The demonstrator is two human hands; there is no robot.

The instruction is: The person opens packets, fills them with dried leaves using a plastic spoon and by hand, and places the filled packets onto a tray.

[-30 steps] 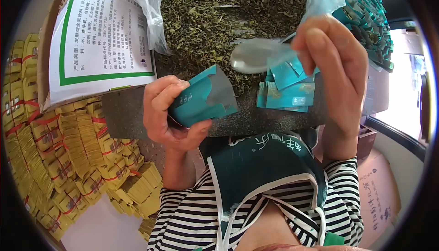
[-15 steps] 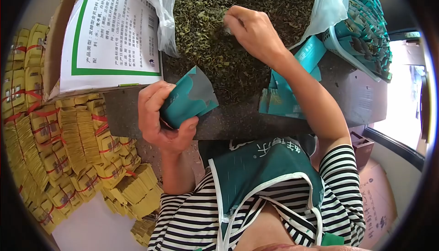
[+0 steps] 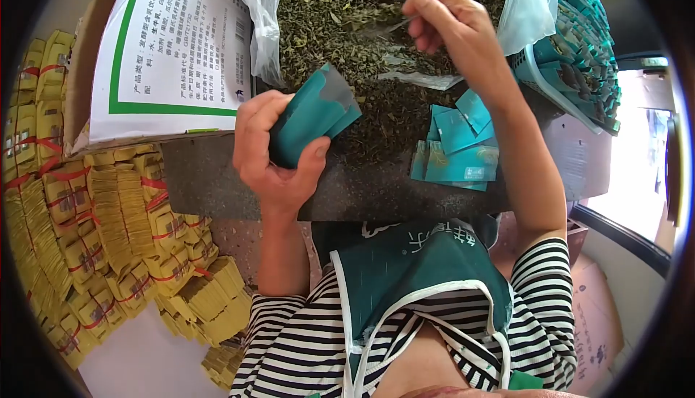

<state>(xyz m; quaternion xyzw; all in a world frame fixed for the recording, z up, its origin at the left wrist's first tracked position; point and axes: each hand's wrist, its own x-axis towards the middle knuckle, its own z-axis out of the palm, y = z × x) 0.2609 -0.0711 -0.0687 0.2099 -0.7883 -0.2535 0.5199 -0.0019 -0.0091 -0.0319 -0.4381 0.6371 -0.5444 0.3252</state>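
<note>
My left hand (image 3: 271, 152) is closed round a teal pouch (image 3: 308, 126), its silvery mouth gaping toward the pile. Over the dried tea leaves (image 3: 318, 7), my right hand (image 3: 449, 21) pinches what looks like a small scoop (image 3: 409, 20), thin and blurred. A clump of leaves shows at its far end. Clear plastic bag (image 3: 259, 25) edges surround the heap, and leaves also spill onto the dark tabletop between my hands. Below my right wrist lie several flat teal pouches (image 3: 456, 159), overlapping one another.
A white and green printed carton (image 3: 174, 57) stands at the left. At the upper right, a white basket (image 3: 554, 97) holds many teal pouches (image 3: 579, 50). Bundles of yellow packets (image 3: 108, 217) with red ties are stacked at the lower left. The dark table (image 3: 347, 199) ends before my apron.
My right hand has moved right and slightly up from the heap, with leaves now showing on the scoop. My left hand has brought the pouch a little right and up.
</note>
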